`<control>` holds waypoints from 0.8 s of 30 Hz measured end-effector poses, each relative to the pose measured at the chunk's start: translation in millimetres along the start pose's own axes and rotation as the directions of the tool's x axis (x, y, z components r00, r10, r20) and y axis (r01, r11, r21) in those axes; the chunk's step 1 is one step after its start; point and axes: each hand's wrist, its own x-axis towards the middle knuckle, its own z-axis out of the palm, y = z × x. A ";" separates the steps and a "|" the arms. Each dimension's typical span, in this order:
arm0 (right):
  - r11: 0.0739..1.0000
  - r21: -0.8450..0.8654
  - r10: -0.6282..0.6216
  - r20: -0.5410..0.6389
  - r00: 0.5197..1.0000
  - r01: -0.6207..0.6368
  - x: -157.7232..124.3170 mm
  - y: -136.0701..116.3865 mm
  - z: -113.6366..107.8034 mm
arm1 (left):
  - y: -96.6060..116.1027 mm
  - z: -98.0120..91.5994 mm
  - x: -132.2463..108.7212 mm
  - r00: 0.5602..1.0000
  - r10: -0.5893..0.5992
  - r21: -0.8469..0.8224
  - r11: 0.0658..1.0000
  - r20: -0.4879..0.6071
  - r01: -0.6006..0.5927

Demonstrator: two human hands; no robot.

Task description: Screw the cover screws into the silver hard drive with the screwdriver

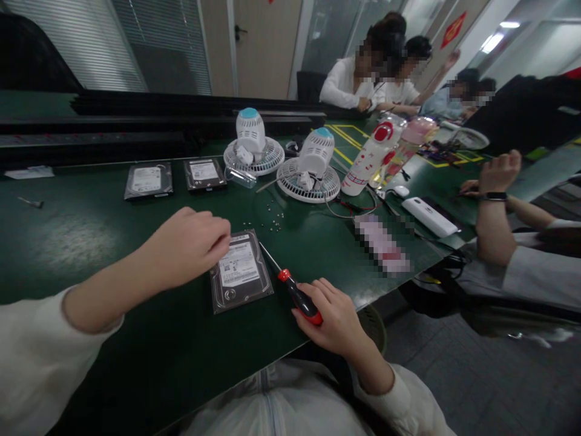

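A hard drive (240,272) with a white label lies flat on the dark green table (91,242) in front of me. My left hand (188,245) rests at the drive's upper left corner, fingers curled together in a pinch. What they hold, if anything, is hidden. My right hand (333,318) grips the red and black handle of a screwdriver (295,293). The screwdriver's thin shaft lies along the drive's right edge, tip pointing up and left. Several tiny screws (272,218) lie loose on the table just beyond the drive.
Two more hard drives (149,180) (204,174) lie further back. Two small white desk fans (254,148) (311,172), bottles (372,160) and a white device (429,216) stand to the right. A co-worker's arm (492,206) rests at the table's right edge; other people sit beyond.
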 end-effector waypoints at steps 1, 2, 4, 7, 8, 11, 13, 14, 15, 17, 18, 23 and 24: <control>1.000 0.006 0.006 -0.005 1.000 -0.006 0.1 0.0 0.3 | -6.2 1.6 13.8 0.999 0.014 -0.011 1.000 0.033 -0.014; 1.000 0.010 0.010 -0.010 1.000 -0.010 0.2 0.0 0.5 | -11.5 4.4 27.2 0.997 0.032 -0.024 0.999 0.068 -0.031; 1.000 0.016 0.015 -0.019 1.000 -0.015 -0.1 0.1 0.8 | -19.8 12.0 50.9 0.994 0.054 -0.042 0.998 0.097 -0.050; 1.000 0.019 0.017 -0.030 0.999 -0.016 -1.1 0.5 0.6 | -26.6 23.0 77.2 0.994 0.083 -0.012 0.997 0.078 -0.082; 1.000 0.020 0.017 -0.031 0.999 -0.017 -1.5 0.6 0.5 | -27.7 25.5 83.5 0.992 0.093 -0.010 0.996 0.083 -0.093; 0.999 0.025 0.022 -0.028 0.999 -0.022 -2.2 1.0 0.4 | -27.7 29.6 96.8 0.988 0.111 -0.005 0.994 0.105 -0.111; 0.999 0.028 0.025 -0.025 0.999 -0.024 -2.0 1.1 0.7 | -25.7 30.8 102.2 0.986 0.116 0.005 0.993 0.122 -0.117; 0.999 0.030 0.025 -0.022 0.999 -0.025 -1.8 1.3 0.9 | -24.5 31.5 104.2 0.984 0.120 0.012 0.992 0.133 -0.123; 0.999 0.031 0.027 -0.019 0.999 -0.027 -1.6 1.4 1.2 | -23.1 32.5 105.8 0.981 0.126 0.020 0.991 0.145 -0.130; 0.999 0.035 0.033 -0.013 0.999 -0.032 -1.3 1.7 1.9 | -20.7 35.6 108.4 0.978 0.130 0.039 0.990 0.163 -0.138; 0.999 0.037 0.036 -0.010 0.999 -0.036 -1.2 1.9 2.2 | -19.9 37.5 109.5 0.977 0.129 0.047 0.989 0.168 -0.139; 0.998 0.054 0.044 0.008 0.999 -0.044 -1.8 2.1 1.2 | -18.7 41.7 109.6 0.982 0.103 0.072 0.991 0.161 -0.116; 0.997 0.060 0.044 0.015 0.999 -0.045 -1.8 2.2 0.2 | -19.0 40.4 107.9 0.983 0.095 0.075 0.991 0.154 -0.108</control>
